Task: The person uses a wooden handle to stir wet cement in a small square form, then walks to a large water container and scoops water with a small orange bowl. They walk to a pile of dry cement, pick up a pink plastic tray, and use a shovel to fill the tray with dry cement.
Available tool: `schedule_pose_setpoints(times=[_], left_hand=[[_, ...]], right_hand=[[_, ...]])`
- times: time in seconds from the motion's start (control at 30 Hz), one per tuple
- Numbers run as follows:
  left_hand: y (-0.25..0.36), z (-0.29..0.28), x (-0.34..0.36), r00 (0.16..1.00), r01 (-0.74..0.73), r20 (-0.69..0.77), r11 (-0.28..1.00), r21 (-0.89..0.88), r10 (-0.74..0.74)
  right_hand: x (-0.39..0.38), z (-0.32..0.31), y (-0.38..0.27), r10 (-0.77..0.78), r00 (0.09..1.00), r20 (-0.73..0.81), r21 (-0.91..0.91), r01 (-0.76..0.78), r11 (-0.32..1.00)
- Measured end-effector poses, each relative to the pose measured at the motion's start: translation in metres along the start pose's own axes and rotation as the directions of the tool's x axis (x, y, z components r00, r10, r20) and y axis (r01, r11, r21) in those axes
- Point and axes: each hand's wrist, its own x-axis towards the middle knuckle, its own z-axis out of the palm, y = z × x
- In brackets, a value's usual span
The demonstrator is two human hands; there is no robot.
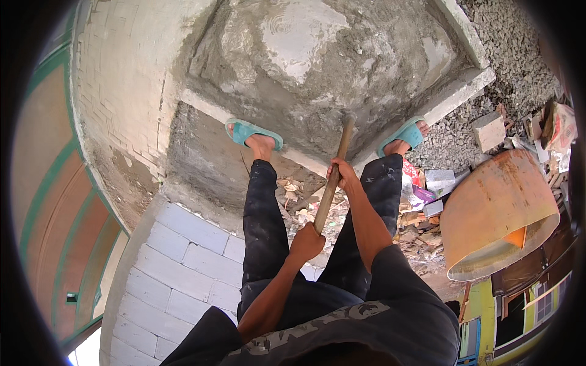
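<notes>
Both my hands are closed round a long wooden tool handle (332, 191). My left hand (307, 244) grips its near end, by my lap. Farther along, my right hand (343, 173) holds it between my knees. The handle slants forward into a low-walled mixing pit of wet grey mortar (323, 91). The tool's head is sunk in or hidden by the mortar, so its kind does not show. A pool of watery cement (299, 33) lies toward the far side of the mortar.
My feet in teal sandals (255, 132) stand apart on the pit's near rim (305, 157). A plastered wall (122, 73) rises at left, above pale blockwork (183, 262). At right are gravel (448, 143), a loose block (489, 131), rubble and a large rusty drum (497, 210) on its side.
</notes>
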Motion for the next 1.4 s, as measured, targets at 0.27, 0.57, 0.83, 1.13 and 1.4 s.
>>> schedule_pose_setpoints(times=[0.27, 0.57, 0.83, 1.13, 1.4], left_hand=[[-0.078, -0.080, -0.017, 0.994, -0.082, -0.071, 0.994, 0.076, 0.087], [-0.260, -0.174, 0.122, 0.848, -0.090, -0.447, 0.908, 0.409, 0.286], [-0.164, -0.133, 0.129, 0.781, -0.381, -0.385, 0.864, 0.330, 0.491], [0.026, -0.016, 0.100, 0.866, -0.491, -0.078, 0.870, 0.053, 0.493], [0.118, 0.034, 0.127, 0.906, -0.415, -0.060, 0.908, 0.067, 0.418]], right_hand=[[-0.011, 0.092, -0.010, -0.211, 0.962, -0.174, 0.001, 0.214, 0.977], [0.022, 0.246, 0.032, -0.320, 0.947, 0.027, 0.073, 0.317, 0.946], [-0.045, 0.174, -0.050, -0.521, 0.852, 0.044, 0.133, 0.512, 0.849], [-0.098, 0.009, -0.197, -0.709, 0.677, -0.200, -0.054, 0.714, 0.698], [-0.056, -0.039, -0.181, -0.737, 0.629, -0.247, -0.320, 0.665, 0.675]])
